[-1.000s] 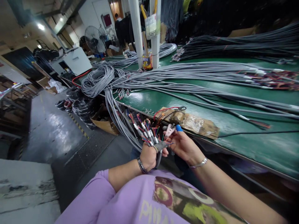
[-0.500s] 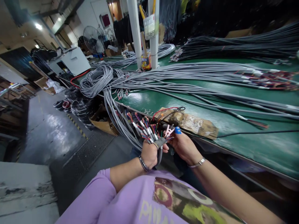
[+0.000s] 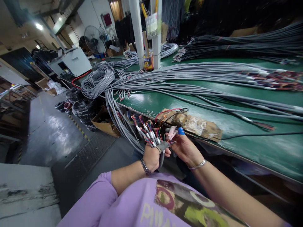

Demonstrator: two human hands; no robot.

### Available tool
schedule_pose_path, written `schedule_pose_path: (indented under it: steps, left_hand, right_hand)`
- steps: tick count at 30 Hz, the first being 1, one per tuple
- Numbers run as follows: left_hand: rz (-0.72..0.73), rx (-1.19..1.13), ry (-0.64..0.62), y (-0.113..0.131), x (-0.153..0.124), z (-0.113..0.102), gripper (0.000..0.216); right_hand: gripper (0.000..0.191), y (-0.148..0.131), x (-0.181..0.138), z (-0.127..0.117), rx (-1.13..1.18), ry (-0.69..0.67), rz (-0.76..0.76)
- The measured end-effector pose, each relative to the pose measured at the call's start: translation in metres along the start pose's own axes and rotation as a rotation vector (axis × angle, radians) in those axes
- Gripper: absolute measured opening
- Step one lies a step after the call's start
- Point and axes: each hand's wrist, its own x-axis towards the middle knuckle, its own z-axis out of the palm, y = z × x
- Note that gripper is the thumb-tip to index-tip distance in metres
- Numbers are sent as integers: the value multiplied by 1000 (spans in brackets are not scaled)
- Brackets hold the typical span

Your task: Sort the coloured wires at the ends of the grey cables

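Note:
My left hand (image 3: 151, 156) is closed around a bundle of grey cables (image 3: 149, 134). Their stripped ends fan upward, with white sleeves and thin coloured wires. A grey wrap (image 3: 162, 146) lies across the front of the bundle, where my left thumb is. To the right, my right hand (image 3: 186, 148) has its fingers pinched close to the wire ends; blue tape (image 3: 181, 131) covers a fingertip. A small pale pink piece (image 3: 172, 133), clip-like in form, sits at those fingers. The fingertips are partly hidden behind the wires.
Long grey cables (image 3: 189, 75) run across the green table (image 3: 255, 148), from a coil (image 3: 99, 82) at its left. A taped cardboard piece (image 3: 196, 126) lies on the near edge. White posts (image 3: 138, 34) rise behind. Black coils (image 3: 82, 108) and an open carton (image 3: 104, 123) stand on the floor.
The pale pink piece has turned from a crossed shape to a broader side at my right fingers. The cable bundle has shifted slightly right; my left hand keeps its grip.

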Motion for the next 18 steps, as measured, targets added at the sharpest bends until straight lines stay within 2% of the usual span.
schedule_pose_path:
  steps: [2, 4, 6, 8, 11, 14, 18]
  left_hand:
    - [-2, 12, -8, 0, -2, -2, 35]
    - [-8, 48, -24, 0, -4, -6, 37]
    - [-8, 99, -42, -1, -7, -9, 40]
    - [-1, 152, -62, -2, -9, -13, 42]
    - [14, 214, -88, -4, -11, -15, 45]
    - [3, 254, -132, -3, -13, -16, 44]
    - [-96, 335, -284, 0, -13, -17, 42]
  right_hand:
    - [41, -4, -5, -3, 76, -8, 37]
    - [42, -10, -10, -8, 68, -57, 146]
    - [46, -17, -14, -12, -29, -112, 257]
    - [44, -23, -18, -13, -153, -136, 299]
    - [37, -30, -22, -8, -344, -123, 267]
    - [35, -32, -25, 2, -507, -148, 166]
    - [36, -30, -29, 11, -637, -233, 102]
